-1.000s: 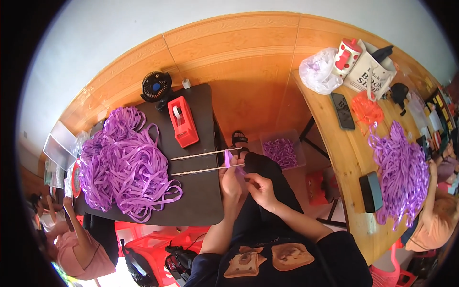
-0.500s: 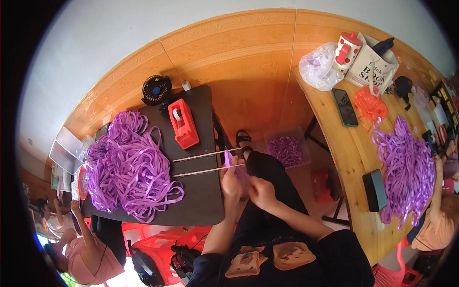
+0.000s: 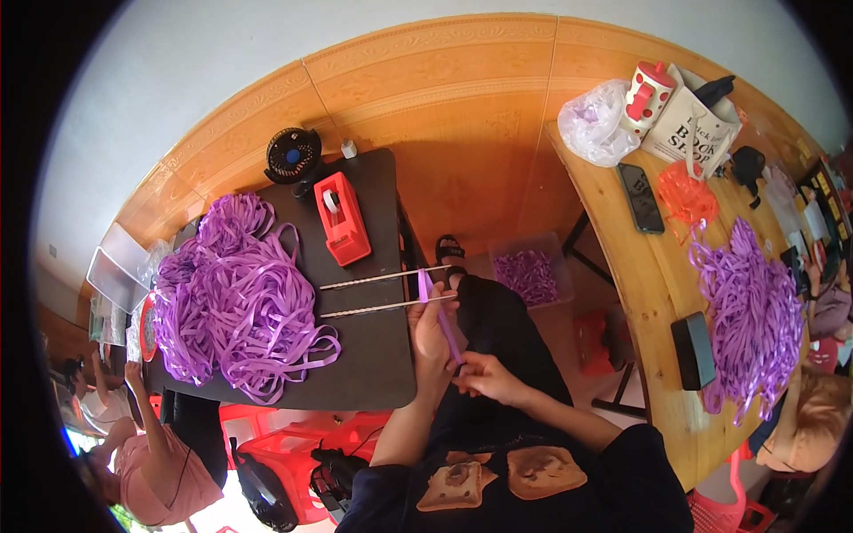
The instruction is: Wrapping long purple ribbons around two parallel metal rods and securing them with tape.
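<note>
Two thin pale rods, a far one (image 3: 360, 282) and a near one (image 3: 360, 311), jut side by side past the right edge of the black table (image 3: 355, 373). A strip of purple ribbon (image 3: 450, 333) passes over them near their ends and runs down toward me. My left hand (image 3: 430, 333) is closed at the near rod, its thumb and fingers pinching the ribbon there. Below and to the right, my right hand (image 3: 489, 377) is closed on the lower part of the ribbon, which looks stretched between both hands.
Left of the rods lies a large heap of purple ribbon (image 3: 258, 320), with a red tape dispenser (image 3: 342, 218) and a black fan (image 3: 292, 155) behind. A bin of ribbon pieces (image 3: 569, 289) sits on the floor. More ribbon (image 3: 751, 311) covers the wooden table (image 3: 653, 355), where a person sits.
My right hand has moved down toward me, drawing the ribbon into a straight strip. My left hand stays at the near rod.
</note>
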`<state>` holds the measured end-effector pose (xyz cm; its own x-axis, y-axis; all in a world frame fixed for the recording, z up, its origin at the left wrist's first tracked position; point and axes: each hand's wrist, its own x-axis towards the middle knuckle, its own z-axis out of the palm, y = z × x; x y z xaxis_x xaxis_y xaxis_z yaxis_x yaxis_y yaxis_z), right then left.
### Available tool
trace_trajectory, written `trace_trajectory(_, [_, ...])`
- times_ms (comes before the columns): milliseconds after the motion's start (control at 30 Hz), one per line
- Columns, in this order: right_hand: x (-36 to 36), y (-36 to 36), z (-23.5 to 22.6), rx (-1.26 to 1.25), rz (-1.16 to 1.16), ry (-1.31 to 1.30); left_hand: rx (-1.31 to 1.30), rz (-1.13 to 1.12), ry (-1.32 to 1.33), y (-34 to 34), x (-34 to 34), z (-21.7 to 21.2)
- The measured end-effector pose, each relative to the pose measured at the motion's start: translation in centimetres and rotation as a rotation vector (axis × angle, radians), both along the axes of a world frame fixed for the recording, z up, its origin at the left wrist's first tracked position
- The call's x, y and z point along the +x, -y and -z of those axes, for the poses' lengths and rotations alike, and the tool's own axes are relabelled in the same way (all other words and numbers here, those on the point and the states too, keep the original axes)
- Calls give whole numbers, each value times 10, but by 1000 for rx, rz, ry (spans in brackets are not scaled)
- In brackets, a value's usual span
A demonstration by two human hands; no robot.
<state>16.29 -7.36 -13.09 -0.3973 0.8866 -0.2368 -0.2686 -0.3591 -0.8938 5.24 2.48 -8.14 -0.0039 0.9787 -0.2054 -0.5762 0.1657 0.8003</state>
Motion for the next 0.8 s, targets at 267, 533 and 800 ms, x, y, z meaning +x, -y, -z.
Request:
trace_trajectory(267, [-7,14,11,60,13,36,40,46,-197,41,-8,14])
trace_trajectory(533, [-4,17,9,95,-14,7,-34,-50,-277,72,-4,13])
trace_trajectory(800, [-12,23,-18,129,-50,104,-115,12,-208,87,-23,26])
